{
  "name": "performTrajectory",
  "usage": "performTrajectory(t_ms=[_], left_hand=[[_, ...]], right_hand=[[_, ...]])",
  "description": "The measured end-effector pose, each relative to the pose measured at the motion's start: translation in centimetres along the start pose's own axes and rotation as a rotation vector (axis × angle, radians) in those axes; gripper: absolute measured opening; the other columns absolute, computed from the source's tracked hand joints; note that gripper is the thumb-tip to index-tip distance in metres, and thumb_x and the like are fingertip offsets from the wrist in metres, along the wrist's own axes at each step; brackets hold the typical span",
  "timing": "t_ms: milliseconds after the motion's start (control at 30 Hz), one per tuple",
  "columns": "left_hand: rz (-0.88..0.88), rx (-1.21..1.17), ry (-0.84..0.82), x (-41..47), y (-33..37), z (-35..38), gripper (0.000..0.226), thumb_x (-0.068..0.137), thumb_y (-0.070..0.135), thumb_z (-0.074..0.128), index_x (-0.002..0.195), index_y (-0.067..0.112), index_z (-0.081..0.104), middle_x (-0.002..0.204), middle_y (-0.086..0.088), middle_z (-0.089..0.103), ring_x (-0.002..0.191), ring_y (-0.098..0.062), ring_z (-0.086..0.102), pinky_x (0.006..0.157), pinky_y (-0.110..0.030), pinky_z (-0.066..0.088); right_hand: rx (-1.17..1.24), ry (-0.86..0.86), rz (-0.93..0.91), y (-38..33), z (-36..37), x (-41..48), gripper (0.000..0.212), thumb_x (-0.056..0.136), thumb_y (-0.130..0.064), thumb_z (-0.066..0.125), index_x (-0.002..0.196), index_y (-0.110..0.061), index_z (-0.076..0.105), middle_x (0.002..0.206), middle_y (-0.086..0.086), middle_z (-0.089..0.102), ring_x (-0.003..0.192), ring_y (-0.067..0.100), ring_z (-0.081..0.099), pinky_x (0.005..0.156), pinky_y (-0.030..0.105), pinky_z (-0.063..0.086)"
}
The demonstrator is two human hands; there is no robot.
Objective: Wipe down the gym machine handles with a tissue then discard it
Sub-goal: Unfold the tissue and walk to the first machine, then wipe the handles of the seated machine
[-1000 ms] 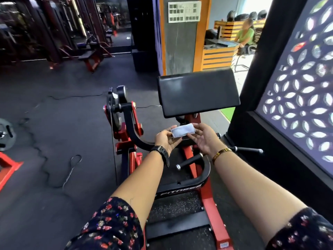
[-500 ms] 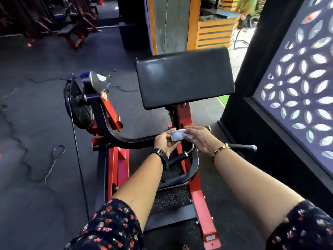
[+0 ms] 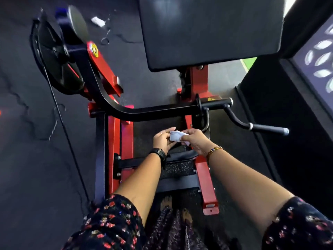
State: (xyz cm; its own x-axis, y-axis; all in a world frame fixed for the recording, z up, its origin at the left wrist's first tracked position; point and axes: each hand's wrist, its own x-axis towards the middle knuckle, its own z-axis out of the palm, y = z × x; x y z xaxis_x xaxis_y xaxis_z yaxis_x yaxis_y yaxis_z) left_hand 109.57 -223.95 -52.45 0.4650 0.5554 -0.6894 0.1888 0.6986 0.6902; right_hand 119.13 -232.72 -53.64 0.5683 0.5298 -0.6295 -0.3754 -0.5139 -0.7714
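A folded white tissue is pinched between my left hand and my right hand, over the middle of a red and black curl machine. The machine's black curved lever arm runs across just beyond my hands. Its black handle with a silver end cap sticks out to the right, apart from both hands. A second short grip sits at the arm's right end. The inner handle below my hands is hidden.
A large black arm pad stands above the lever arm. A black weight plate hangs at the left. A dark wall with a patterned panel closes the right side. My bare feet stand between the red base rails. Cables lie on the black floor.
The view has tilted down and moved closer to the machine. My hands have dropped below the lever arm, still holding the tissue together.
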Motion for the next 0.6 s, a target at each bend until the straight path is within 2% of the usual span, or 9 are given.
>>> performTrajectory(t_ms=[100, 167, 233, 267, 333, 367, 433, 500, 600], left_hand=[[0.031, -0.014, 0.061, 2.1, -0.9, -0.4, 0.036, 0.091, -0.011, 0.034, 0.088, 0.005, 0.066, 0.071, -0.004, 0.068, 0.067, -0.015, 0.064, 0.052, -0.017, 0.053], [0.118, 0.066, 0.124, 3.1, -1.8, -0.9, 0.034, 0.091, -0.012, 0.035, 0.102, -0.005, 0.066, 0.082, -0.011, 0.070, 0.071, -0.014, 0.064, 0.061, -0.017, 0.055], [0.247, 0.343, 0.203, 3.9, -3.2, -2.1, 0.041, 0.089, -0.011, 0.038, 0.118, 0.000, 0.064, 0.112, -0.018, 0.068, 0.088, -0.021, 0.063, 0.087, -0.031, 0.053], [0.288, 0.507, 0.206, 4.2, -3.9, -2.8, 0.047, 0.088, -0.009, 0.041, 0.126, 0.007, 0.062, 0.125, -0.019, 0.063, 0.102, -0.027, 0.062, 0.097, -0.038, 0.047], [0.346, 0.816, 0.114, 4.6, -5.1, -3.9, 0.059, 0.088, -0.007, 0.043, 0.143, 0.012, 0.044, 0.150, -0.016, 0.041, 0.140, -0.028, 0.036, 0.114, -0.038, 0.028], [0.379, 0.952, 0.057, 4.8, -5.7, -4.3, 0.065, 0.088, -0.006, 0.044, 0.149, 0.011, 0.033, 0.157, -0.012, 0.027, 0.148, -0.025, 0.018, 0.119, -0.036, 0.017], [0.413, 1.157, -0.032, 4.9, -6.7, -4.9, 0.072, 0.090, -0.003, 0.044, 0.154, 0.009, 0.014, 0.162, -0.008, 0.008, 0.150, -0.022, -0.001, 0.121, -0.033, 0.002], [0.392, 1.308, -0.080, 5.3, -7.4, -5.2, 0.073, 0.093, 0.004, 0.043, 0.154, 0.009, 0.003, 0.162, -0.006, -0.004, 0.149, -0.020, -0.008, 0.119, -0.031, -0.006], [0.358, 1.490, -0.068, 6.0, -8.0, -5.3, 0.069, 0.098, 0.012, 0.039, 0.154, 0.010, -0.001, 0.162, -0.007, -0.010, 0.149, -0.021, -0.012, 0.118, -0.032, -0.008]], right_hand=[[0.028, 0.014, 0.041, 0.9, 0.8, 1.5, 0.028, 0.082, 0.014, 0.052, 0.110, 0.014, 0.057, 0.073, 0.011, 0.058, 0.045, 0.006, 0.053, 0.045, 0.014, 0.044], [-0.042, 0.065, 0.013, 1.5, 1.2, 2.3, 0.030, 0.082, 0.009, 0.052, 0.110, 0.009, 0.062, 0.075, 0.008, 0.059, 0.051, 0.006, 0.056, 0.049, 0.015, 0.044], [-0.274, 0.178, -0.123, 2.1, 1.7, 2.7, 0.031, 0.080, -0.003, 0.053, 0.108, -0.002, 0.068, 0.087, 0.007, 0.061, 0.075, 0.014, 0.059, 0.067, 0.018, 0.044], [-0.390, 0.227, -0.223, 2.4, 1.8, 2.7, 0.033, 0.080, -0.005, 0.054, 0.109, -0.004, 0.069, 0.095, 0.008, 0.058, 0.085, 0.017, 0.055, 0.077, 0.018, 0.040], [-0.562, 0.272, -0.436, 3.5, 2.4, 2.6, 0.034, 0.082, 0.004, 0.055, 0.114, 0.001, 0.067, 0.105, 0.013, 0.049, 0.093, 0.023, 0.049, 0.086, 0.013, 0.031], [-0.656, 0.282, -0.547, 4.3, 2.6, 2.7, 0.037, 0.082, 0.009, 0.055, 0.117, 0.003, 0.064, 0.108, 0.018, 0.049, 0.097, 0.028, 0.051, 0.090, 0.014, 0.031], [-0.856, 0.246, -0.715, 5.7, 3.0, 2.8, 0.045, 0.078, 0.015, 0.054, 0.121, 0.006, 0.060, 0.117, 0.024, 0.054, 0.105, 0.039, 0.055, 0.098, 0.031, 0.041], [-1.028, 0.178, -0.804, 6.7, 3.6, 3.0, 0.048, 0.073, 0.011, 0.054, 0.120, 0.007, 0.061, 0.120, 0.025, 0.059, 0.108, 0.042, 0.059, 0.095, 0.045, 0.047], [-1.289, 0.025, -0.846, 7.9, 4.1, 3.1, 0.049, 0.074, -0.004, 0.047, 0.121, 0.002, 0.062, 0.122, 0.018, 0.063, 0.112, 0.035, 0.062, 0.096, 0.046, 0.046]])
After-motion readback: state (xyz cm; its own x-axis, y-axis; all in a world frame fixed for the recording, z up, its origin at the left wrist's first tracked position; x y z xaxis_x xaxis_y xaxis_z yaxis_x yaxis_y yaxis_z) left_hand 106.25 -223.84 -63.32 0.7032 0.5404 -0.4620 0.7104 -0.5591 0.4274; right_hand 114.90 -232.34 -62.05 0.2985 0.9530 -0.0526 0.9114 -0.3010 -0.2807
